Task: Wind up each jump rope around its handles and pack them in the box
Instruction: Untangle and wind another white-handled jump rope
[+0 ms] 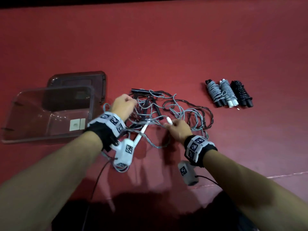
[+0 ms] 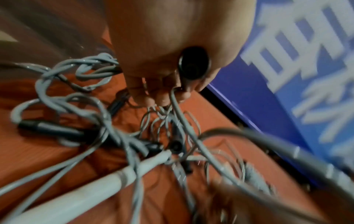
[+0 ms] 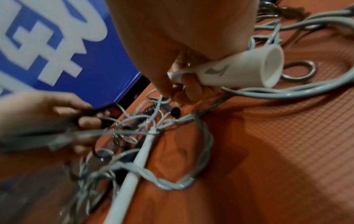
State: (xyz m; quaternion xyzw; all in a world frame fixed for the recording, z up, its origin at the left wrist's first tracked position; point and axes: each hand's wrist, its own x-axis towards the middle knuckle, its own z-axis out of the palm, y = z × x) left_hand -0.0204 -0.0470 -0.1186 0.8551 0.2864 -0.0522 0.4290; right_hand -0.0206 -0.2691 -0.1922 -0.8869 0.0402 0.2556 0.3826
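Note:
A tangle of grey and dark jump ropes [image 1: 175, 110] lies mid-mat. My left hand [image 1: 123, 104] grips a black handle [image 2: 193, 66] with grey cord [image 2: 178, 106] running from it. My right hand [image 1: 178, 129] holds a white handle [image 3: 239, 71], its tip [image 1: 169, 120] poking out past the fingers [image 3: 189, 84]. The other white handle [image 1: 141, 132] lies among the cords between my wrists. A clear plastic box [image 1: 48, 112] stands at the left. Three wound ropes [image 1: 228, 93] lie side by side at the right.
The box's lid [image 1: 80, 80] lies behind the box. More black handles [image 1: 143, 90] lie at the far side of the tangle. Red mat [image 1: 166, 47] stretches beyond the tangle. A blue panel with white characters [image 2: 306, 60] shows behind my left hand in its wrist view.

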